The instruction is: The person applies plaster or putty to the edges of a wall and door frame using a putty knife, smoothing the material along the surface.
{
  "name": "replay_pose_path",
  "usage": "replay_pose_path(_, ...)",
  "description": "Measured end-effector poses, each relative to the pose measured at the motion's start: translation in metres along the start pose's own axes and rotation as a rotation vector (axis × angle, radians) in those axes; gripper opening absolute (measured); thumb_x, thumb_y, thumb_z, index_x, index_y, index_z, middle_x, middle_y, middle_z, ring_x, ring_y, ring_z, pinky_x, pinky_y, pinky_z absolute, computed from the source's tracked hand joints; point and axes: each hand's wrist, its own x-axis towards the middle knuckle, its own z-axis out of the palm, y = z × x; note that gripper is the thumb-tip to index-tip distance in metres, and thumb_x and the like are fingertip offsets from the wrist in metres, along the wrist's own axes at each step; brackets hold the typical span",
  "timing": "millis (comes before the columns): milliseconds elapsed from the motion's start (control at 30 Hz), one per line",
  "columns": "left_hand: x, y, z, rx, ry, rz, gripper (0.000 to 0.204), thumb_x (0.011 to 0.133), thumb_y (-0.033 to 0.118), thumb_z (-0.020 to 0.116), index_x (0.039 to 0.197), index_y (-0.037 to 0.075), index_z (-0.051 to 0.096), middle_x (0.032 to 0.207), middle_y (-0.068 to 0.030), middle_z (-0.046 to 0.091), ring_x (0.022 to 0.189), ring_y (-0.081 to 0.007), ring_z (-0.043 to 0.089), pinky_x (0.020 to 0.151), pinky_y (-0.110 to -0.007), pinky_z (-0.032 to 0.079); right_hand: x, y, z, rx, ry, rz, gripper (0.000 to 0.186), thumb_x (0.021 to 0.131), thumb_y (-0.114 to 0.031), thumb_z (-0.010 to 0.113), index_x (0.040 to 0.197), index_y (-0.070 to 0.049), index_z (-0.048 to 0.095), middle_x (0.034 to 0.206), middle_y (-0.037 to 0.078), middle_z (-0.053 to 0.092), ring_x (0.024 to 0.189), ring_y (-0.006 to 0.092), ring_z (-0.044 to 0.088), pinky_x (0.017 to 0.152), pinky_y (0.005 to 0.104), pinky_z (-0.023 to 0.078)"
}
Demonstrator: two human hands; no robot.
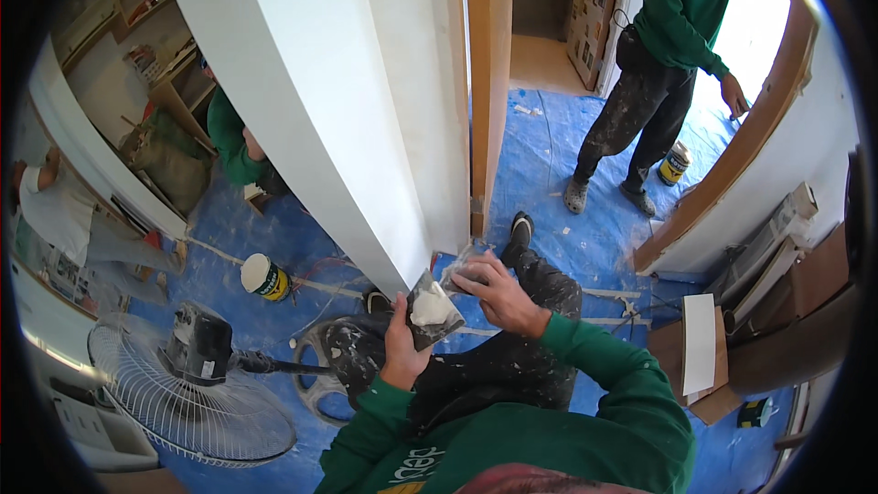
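1. While the left hand (402, 346) clamps the board (425, 337) by its left edge, white putty (428, 311) sits on top.
2. Right hand (505, 295): just right of the board; cannot tell whether clamped.

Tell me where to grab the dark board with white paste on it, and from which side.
Take the dark board by its left edge, coming from the left, as the left hand does. It is flat, with white paste heaped mid-face, so an edge grip, supported from below, should avoid smearing it. The right hand is close on the other side, leaving less room there.
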Motion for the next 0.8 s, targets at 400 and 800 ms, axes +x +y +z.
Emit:
replay_pose_path(400, 0.002, 0.024, -0.001, 0.111, 0.363, 0.507, 0.054, 0.106, 0.047, 0.038, 0.128, 0.001, 0.054, 0.125, -0.0069, 0.061, 0.114, -0.0185, 0.058, 0.096, -0.032, 0.046, -0.002, -0.003, -0.001, 1.581, 0.657, 1.026, 0.035, 0.101, -0.027, 0.052, 0.119, 0.002, 0.059, 0.116, 0.013, 0.066, 0.105, 0.0274, 0.066, 0.092, 0.0411, 0.053)
replay_pose_path(800, -0.006, 0.004, 0.025, 1.174, 0.198, 0.621, 0.042, 0.108, 0.027, 0.040, 0.103, -0.008, 0.061, 0.070, -0.0096, 0.052, 0.070, -0.0179, 0.052, 0.072, -0.032, 0.043, 0.014, -0.013, 0.043, 1.402, 0.662, 0.868, 0.028, 0.103, -0.019, 0.050, 0.111, 0.004, 0.063, 0.103, 0.008, 0.069, 0.088, 0.0164, 0.067, 0.080, 0.0308, 0.054)
